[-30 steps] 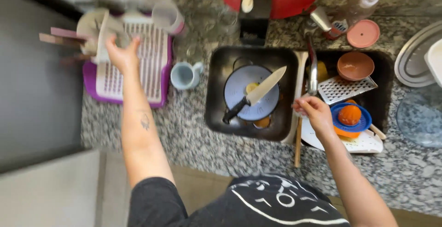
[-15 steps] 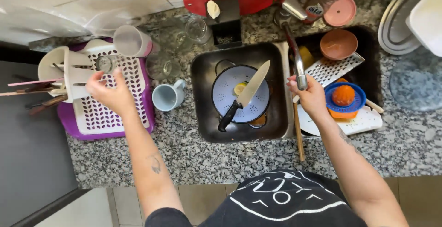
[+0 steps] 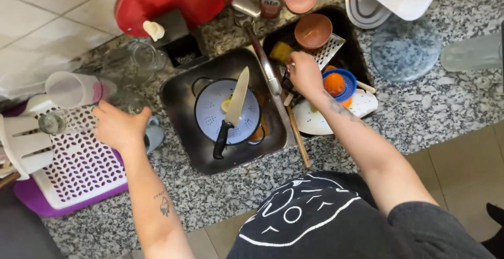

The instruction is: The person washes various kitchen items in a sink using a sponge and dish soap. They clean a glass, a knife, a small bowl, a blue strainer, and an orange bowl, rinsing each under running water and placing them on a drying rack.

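Head view, granite counter (image 3: 420, 112) with 2 sink basins.

Left hand (image 3: 119, 128): at 9 o'clock of the left basin (image 3: 178, 128), back of hand up, resting over a pale mug (image 3: 154, 135) that shows just at its 3 o'clock edge. Fingers lie loosely together; whether they grip the mug cannot be told. At its 8 o'clock, a white perforated drying rack (image 3: 79, 167) on a purple tray (image 3: 68, 206).

Right hand (image 3: 304, 72): in the right basin, fingers curled down and together among the dishes; what they close on is hidden. Touching or just beside: metal grater (image 3: 331, 49) at 1 o'clock, orange citrus half in a blue bowl (image 3: 336, 83) at 3 o'clock, faucet (image 3: 265, 65) at 9 o'clock.

Left basin: 1 white colander (image 3: 215, 117) with 1 black-handled knife (image 3: 233, 109) laid across it, blade toward 12 o'clock.

Wooden spoon handle (image 3: 298, 141) lies on the divider, toward 6 o'clock.
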